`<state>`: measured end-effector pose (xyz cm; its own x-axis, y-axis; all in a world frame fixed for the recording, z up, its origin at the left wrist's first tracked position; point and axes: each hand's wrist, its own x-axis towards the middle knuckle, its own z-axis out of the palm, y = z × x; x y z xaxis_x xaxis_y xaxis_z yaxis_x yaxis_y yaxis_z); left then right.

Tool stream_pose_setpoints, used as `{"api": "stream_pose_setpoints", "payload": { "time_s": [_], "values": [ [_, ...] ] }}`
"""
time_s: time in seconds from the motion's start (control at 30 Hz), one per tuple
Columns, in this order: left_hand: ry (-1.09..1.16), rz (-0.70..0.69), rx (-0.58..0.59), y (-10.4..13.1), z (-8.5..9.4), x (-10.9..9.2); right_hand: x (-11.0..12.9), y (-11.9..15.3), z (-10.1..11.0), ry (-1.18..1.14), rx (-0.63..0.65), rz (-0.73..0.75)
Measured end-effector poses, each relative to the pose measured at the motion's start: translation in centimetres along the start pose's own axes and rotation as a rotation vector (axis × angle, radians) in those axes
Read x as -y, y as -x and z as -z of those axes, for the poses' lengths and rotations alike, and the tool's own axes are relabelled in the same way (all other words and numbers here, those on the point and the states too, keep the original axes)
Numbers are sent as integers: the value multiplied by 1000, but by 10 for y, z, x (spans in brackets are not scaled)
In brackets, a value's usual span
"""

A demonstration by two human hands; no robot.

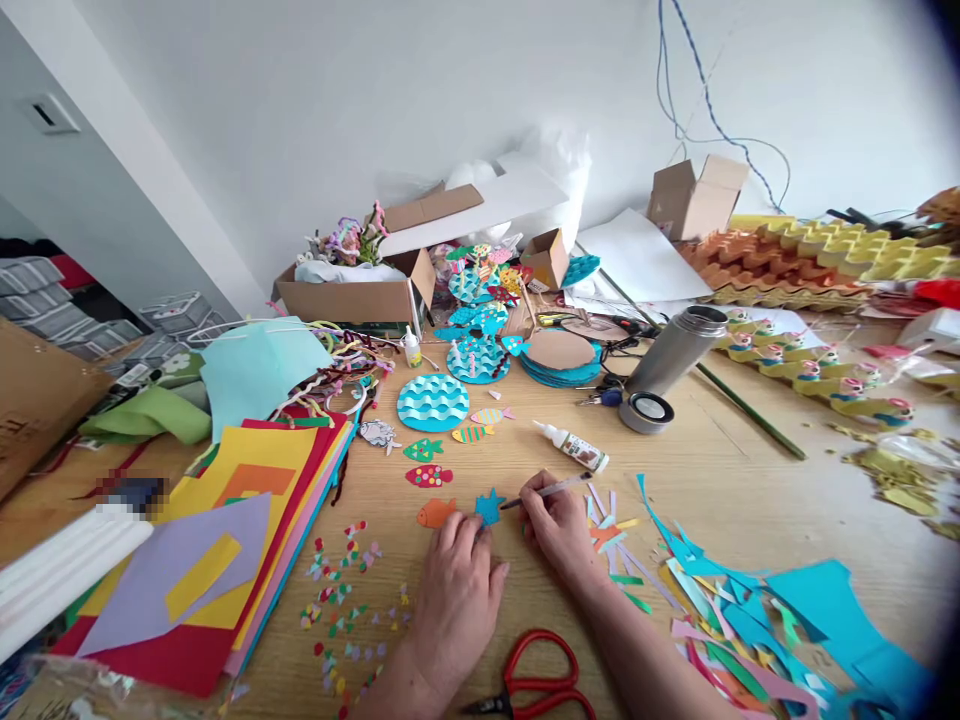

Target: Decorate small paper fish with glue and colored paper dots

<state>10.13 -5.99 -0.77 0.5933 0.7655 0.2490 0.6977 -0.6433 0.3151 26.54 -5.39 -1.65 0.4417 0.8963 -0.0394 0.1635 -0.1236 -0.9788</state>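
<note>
My right hand is closed round a grey pen, whose tip points left at a small blue paper fish. My left hand lies on the table with its fingers extended, fingertips beside the blue fish and an orange paper fish. Above them are a red dotted fish, a green fish and striped fish. A white glue bottle lies on its side beyond my right hand. Red-handled scissors rest near my forearms.
Left of my hands are small paper confetti and stacked coloured paper. Blue scraps cover the right front. Further back stand a wavy blue disc, a steel flask, stacked discs and a cardboard box.
</note>
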Motion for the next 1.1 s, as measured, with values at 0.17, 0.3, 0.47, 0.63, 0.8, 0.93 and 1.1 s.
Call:
{"api": "stream_pose_setpoints", "payload": {
  "time_s": [0.17,0.3,0.47,0.63,0.8,0.93,1.1],
  "values": [
    [-19,-1,21,1,-1,0,-2,-1,0,2,6,2],
    [-25,23,34,3,-2,-3,-2,-2,0,19,14,14],
    [-28,28,39,5,-5,-4,-4,-3,-1,34,63,28],
    [-35,19,20,5,-7,-3,-8,-5,-1,71,71,43],
    [-24,19,34,2,-4,-2,-8,-6,-1,86,82,31],
    [-23,21,62,1,-1,-2,-6,-5,-1,80,84,26],
    [-15,25,65,-1,1,-1,-5,-5,-1,74,88,19]
  ]
}}
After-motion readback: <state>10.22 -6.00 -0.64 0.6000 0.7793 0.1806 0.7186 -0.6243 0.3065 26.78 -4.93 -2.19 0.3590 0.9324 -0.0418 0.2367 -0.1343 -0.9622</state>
